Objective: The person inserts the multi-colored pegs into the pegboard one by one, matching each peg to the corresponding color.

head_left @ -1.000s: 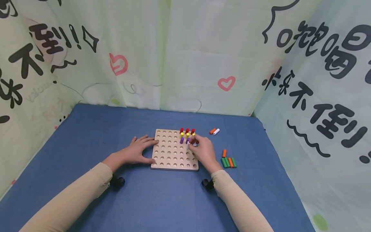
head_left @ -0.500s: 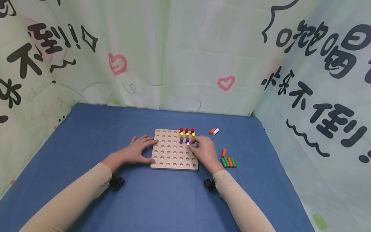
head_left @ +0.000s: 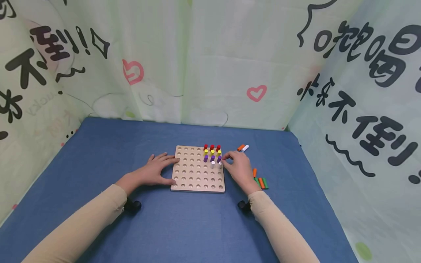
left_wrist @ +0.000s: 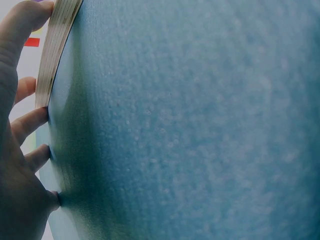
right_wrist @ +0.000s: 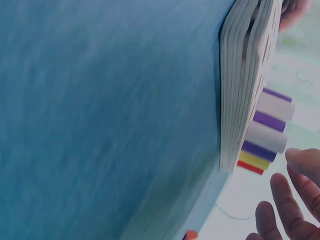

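Note:
A wooden pegboard (head_left: pixel 191 175) lies flat on the blue-covered table. Upright in its far right part stand rows of red pegs (head_left: pixel 212 147), yellow pegs (head_left: pixel 212 152) and purple pegs (head_left: pixel 205 159), with two white pegs (head_left: pixel 213 164) in front. My left hand (head_left: pixel 152 170) rests at the board's left side, fingers spread, thumb and index finger touching its edge. Just off the right edge hovers my right hand (head_left: pixel 239 168), holding nothing. In the right wrist view its fingertips are close to the top of a white peg (right_wrist: pixel 266 136).
Beyond the right hand lie a loose orange peg (head_left: pixel 241 148) and a loose white peg (head_left: pixel 245 148). Nearer, to the right, are more orange pegs (head_left: pixel 261 183) and green pegs (head_left: pixel 265 183), partly hidden by the hand. A printed curtain (head_left: pixel 213 73) surrounds the table.
My right hand has let go of a white peg, which now stands in the board, and has drawn back to the right. My left hand stays in place.

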A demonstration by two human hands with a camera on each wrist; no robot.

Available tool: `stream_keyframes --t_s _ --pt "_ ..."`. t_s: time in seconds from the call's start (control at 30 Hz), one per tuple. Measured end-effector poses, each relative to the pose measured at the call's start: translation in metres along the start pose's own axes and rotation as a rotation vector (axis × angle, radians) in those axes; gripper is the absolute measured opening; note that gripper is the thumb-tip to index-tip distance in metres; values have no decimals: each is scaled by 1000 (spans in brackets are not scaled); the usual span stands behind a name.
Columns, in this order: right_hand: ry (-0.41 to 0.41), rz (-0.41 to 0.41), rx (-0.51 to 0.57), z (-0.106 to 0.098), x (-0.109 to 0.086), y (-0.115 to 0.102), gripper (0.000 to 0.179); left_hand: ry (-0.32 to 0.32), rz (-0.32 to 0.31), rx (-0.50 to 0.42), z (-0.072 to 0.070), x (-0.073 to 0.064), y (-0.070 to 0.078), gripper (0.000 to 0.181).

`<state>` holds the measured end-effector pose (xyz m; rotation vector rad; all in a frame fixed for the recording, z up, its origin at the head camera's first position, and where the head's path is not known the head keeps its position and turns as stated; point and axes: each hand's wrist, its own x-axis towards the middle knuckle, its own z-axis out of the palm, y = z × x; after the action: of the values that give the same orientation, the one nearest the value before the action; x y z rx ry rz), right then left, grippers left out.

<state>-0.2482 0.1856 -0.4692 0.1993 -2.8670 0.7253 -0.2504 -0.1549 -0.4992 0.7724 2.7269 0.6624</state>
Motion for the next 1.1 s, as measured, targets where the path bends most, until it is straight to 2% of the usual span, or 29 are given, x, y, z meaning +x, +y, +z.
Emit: stream_keyframes --t_s 0.33,0.63,1.1 --pt "24 58 8 -7 12 22 9 1 5 -6 -1 -1 -2 90" --pt "51 72 -6 -15 27 42 9 6 3 -3 -1 -2 -2 89" --pt "-29 226 10 -18 39 59 30 -6 4 -7 -4 -3 2 89"
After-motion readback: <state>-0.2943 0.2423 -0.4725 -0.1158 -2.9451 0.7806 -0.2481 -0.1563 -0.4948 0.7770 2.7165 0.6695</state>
